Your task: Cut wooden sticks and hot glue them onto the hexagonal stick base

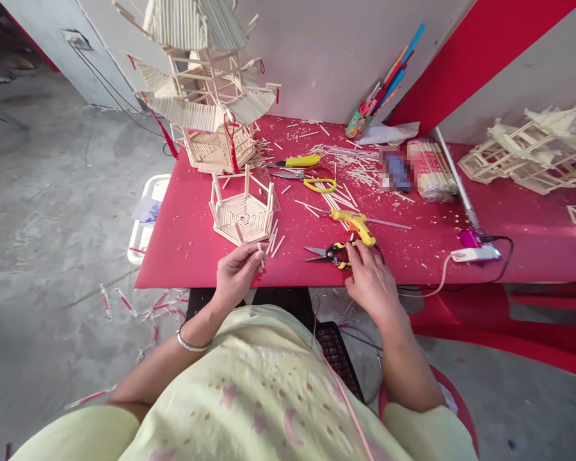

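Observation:
My left hand [240, 272] pinches a short wooden stick [260, 256] close to the table's front edge. Just beyond it stands a small hexagonal wooden-stick frame [242, 214] with a concentric-patterned floor and short upright posts. Several loose sticks [273, 238] lie to its right. My right hand [372, 278] rests with its fingers stretched out over the handles of black-and-yellow pruning shears [333, 254]; whether it touches them I cannot tell. The shears' blades point left. Right behind those fingers lies a yellow hot glue gun [352, 221] with a glue stick in its back.
A tall wooden-stick pagoda [206, 96] with red tassels stands at the back left. Behind lie yellow-handled scissors [317, 182], a yellow cutter [300, 161] and scattered sticks [360, 166]. To the right are a stick bundle [432, 169], a power strip [475, 254] and another stick structure [528, 157].

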A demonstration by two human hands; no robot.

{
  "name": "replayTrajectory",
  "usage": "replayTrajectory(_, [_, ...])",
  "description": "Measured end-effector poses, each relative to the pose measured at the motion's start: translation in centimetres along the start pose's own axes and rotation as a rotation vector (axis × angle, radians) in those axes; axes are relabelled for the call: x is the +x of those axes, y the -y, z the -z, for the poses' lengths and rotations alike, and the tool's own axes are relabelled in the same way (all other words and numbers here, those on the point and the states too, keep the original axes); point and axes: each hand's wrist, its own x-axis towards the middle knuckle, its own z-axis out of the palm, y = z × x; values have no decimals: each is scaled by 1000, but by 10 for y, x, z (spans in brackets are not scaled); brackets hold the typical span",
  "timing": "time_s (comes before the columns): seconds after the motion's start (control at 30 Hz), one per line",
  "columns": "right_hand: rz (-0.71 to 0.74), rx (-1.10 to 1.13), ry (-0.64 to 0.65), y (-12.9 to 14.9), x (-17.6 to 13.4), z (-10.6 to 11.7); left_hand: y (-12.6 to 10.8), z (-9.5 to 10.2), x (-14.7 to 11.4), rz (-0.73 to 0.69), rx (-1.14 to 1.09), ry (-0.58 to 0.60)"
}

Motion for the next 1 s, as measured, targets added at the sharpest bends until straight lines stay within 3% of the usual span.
replayTrajectory(0.2, [54, -13, 66, -6, 14, 7, 8, 1, -1, -4, 27, 12])
replayTrajectory(0.43, [62, 105, 80, 16, 23, 15, 7, -5, -2, 47, 49, 9])
replayTrajectory(0.53, [-23, 272, -57, 13, 25, 18, 8, -6, -2, 78, 35, 21])
replayTrajectory(0.67, [-319, 305, -348, -2, 35, 20, 7, -9, 0, 104, 12, 40])
replayTrajectory(0.7, [-367, 290, -327, -6, 39, 19, 6, -9, 0, 112, 7, 49])
replayTrajectory(0.87, [-448, 346, 56, -23, 66, 11, 2, -10, 0, 132, -36, 82])
replayTrajectory(1.0, [-517, 448, 21, -31, 79, -2, 0, -9, 0, 167, -75, 103])
